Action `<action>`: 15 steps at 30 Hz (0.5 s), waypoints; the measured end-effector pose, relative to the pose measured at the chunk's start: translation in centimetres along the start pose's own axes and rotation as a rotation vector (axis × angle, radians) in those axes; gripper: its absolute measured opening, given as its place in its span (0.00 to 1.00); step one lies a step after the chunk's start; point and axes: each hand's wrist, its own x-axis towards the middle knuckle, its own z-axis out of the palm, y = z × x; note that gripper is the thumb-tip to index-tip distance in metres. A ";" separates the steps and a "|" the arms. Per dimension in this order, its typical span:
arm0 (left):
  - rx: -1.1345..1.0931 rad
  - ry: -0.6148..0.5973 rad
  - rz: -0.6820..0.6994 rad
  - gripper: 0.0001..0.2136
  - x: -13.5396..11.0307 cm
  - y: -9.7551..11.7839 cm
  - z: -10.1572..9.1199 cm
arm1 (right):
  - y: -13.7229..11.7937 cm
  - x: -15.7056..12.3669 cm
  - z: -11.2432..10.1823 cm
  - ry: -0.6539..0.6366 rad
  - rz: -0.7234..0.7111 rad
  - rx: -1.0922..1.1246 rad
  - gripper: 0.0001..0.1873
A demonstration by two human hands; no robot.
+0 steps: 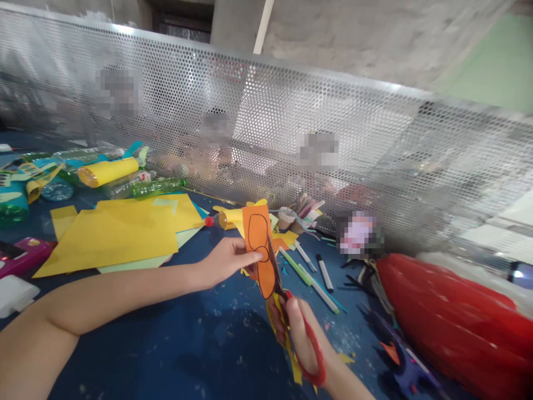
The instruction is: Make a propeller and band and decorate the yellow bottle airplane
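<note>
Red-handled scissors [284, 293] are gripped in the right hand [297, 328], its fingers curled around the handles, nearest the camera at lower right. Their long axis slants up and to the left, the dark blades pointing away from the person, along the right edge of an orange paper strip [257, 233]; how far apart the blades stand cannot be told. This strip is held up above the table [208, 355], its long axis near upright, the top end leaning slightly left. Rounded lobes are outlined on it in black. The left hand [229, 258] pinches its left edge, thumb across the front.

Just beyond the strip lies a yellow-wrapped bottle [231, 218], its red cap pointing left. Yellow sheets [137, 236] are spread farther left, with a green bottle [158, 188] behind them. Right of the strip are a black-capped marker [325, 273] and, farther out, a red plastic bag [453, 316]. Behind everything stands a perforated metal screen [266, 122].
</note>
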 end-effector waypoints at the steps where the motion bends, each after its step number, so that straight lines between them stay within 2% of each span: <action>1: 0.002 -0.001 0.002 0.13 0.0 0.0 0.0 | 0.0 0.0 0.0 0.000 -0.002 0.006 0.33; 15: 0.001 -0.005 -0.004 0.13 0.0 0.2 -0.2 | -0.1 0.0 -0.7 -0.003 0.004 -0.023 0.32</action>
